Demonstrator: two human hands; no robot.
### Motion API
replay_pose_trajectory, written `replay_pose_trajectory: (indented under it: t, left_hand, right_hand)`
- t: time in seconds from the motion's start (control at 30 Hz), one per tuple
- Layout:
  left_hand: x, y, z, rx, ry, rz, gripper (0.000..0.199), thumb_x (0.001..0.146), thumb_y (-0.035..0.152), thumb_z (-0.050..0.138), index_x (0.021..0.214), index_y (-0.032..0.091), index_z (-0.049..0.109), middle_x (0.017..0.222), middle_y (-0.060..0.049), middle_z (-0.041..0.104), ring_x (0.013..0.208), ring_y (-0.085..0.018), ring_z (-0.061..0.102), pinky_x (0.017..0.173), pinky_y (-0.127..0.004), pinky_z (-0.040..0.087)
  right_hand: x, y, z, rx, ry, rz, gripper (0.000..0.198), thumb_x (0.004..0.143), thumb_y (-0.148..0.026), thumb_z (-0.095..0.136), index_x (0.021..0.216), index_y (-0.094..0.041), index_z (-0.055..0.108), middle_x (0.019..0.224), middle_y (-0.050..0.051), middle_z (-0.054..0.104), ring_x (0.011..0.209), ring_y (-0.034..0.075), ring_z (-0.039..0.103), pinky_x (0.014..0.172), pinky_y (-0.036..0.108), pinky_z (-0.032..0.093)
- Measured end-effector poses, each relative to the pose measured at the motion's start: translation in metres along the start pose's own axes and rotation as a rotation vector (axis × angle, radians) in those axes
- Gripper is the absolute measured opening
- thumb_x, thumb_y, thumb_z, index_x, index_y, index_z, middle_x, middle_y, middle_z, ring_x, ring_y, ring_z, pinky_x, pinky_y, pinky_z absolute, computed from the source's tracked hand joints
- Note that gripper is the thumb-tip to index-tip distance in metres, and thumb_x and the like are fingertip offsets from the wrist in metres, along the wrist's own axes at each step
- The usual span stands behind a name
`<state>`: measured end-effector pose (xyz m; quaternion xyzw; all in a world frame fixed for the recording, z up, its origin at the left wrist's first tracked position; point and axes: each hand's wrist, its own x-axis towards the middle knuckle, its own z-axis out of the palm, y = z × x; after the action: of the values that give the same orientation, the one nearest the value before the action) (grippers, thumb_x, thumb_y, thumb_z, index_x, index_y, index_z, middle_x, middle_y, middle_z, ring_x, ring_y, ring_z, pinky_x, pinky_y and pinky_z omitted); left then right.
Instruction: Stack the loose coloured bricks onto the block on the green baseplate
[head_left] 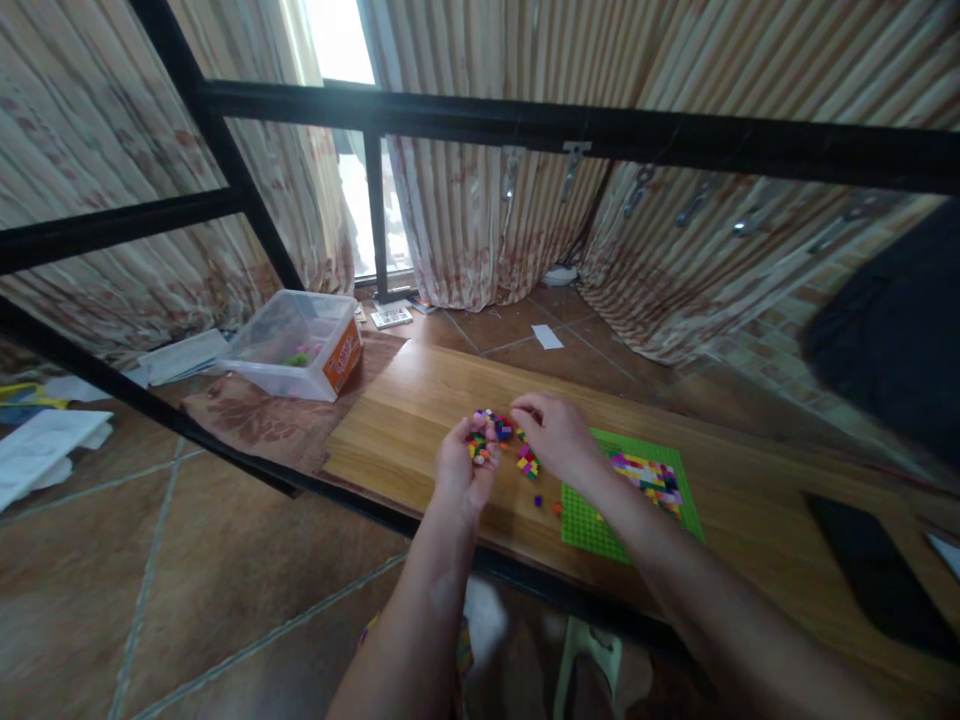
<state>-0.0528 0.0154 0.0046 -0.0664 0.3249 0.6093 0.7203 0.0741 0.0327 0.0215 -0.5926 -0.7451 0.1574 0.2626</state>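
My left hand (459, 468) is palm up at the near edge of the wooden table, fingers curled round several small colourful building bricks (478, 452). Close to its right, my right hand (559, 432) hovers over the loose brick pile (527, 462), thumb and fingertips drawn together. Whatever is between those fingertips is too small to make out. Under my right forearm lies a green baseplate (589, 520), partly covered by rows of multicoloured bricks (651, 475). A purple brick (538, 501) and an orange brick (557, 508) sit apart, left of the baseplate.
A clear plastic box (289, 345) with an orange label stands on a brown cloth (247, 415) at the left. A black flat object (877, 565) rests on the table (397, 410) at the right. Black metal bars (525, 118) cross in front of the curtains.
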Motion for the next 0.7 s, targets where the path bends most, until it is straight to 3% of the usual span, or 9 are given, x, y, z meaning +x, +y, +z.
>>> replay_pose_trajectory:
  t: [0.1,0.23,0.43,0.7]
  left_hand:
    - [-0.003,0.003,-0.003,0.039,0.000,0.036,0.019,0.086,0.012,0.051,0.068,0.012,0.058,0.061,-0.003,0.056,0.047,-0.005,0.047,0.038,-0.014,0.031]
    - [-0.005,0.004,-0.004,0.067,0.010,0.079,0.019,0.085,0.013,0.051,0.067,0.012,0.056,0.061,-0.001,0.054,0.046,-0.005,0.046,0.039,-0.014,0.031]
    - [-0.007,0.003,-0.003,0.123,0.027,0.100,0.016,0.086,0.014,0.050,0.071,0.012,0.057,0.060,0.000,0.055,0.045,-0.005,0.047,0.038,-0.015,0.032]
    - [-0.006,-0.005,-0.002,0.198,0.098,0.086,0.009,0.081,0.008,0.055,0.073,0.011,0.057,0.060,0.001,0.056,0.047,-0.005,0.051,0.042,-0.014,0.039]
  right_hand:
    - [-0.027,0.017,0.009,-0.261,-0.014,0.144,0.024,0.087,-0.031,0.059,0.104,-0.017,0.068,0.099,0.011,0.071,0.087,0.023,0.065,0.072,0.031,0.044]
    - [-0.049,0.025,0.026,-0.380,-0.102,0.216,0.036,0.086,-0.039,0.063,0.116,-0.018,0.063,0.104,0.012,0.065,0.087,0.024,0.064,0.070,0.031,0.043]
    - [-0.045,0.018,0.030,-0.330,-0.170,0.122,0.021,0.090,-0.027,0.057,0.107,-0.020,0.067,0.100,0.009,0.063,0.090,0.020,0.062,0.078,0.028,0.042]
    - [-0.039,0.031,0.028,-0.218,-0.154,0.081,0.021,0.090,-0.025,0.054,0.101,-0.023,0.071,0.096,0.006,0.065,0.086,0.018,0.061,0.077,0.028,0.042]
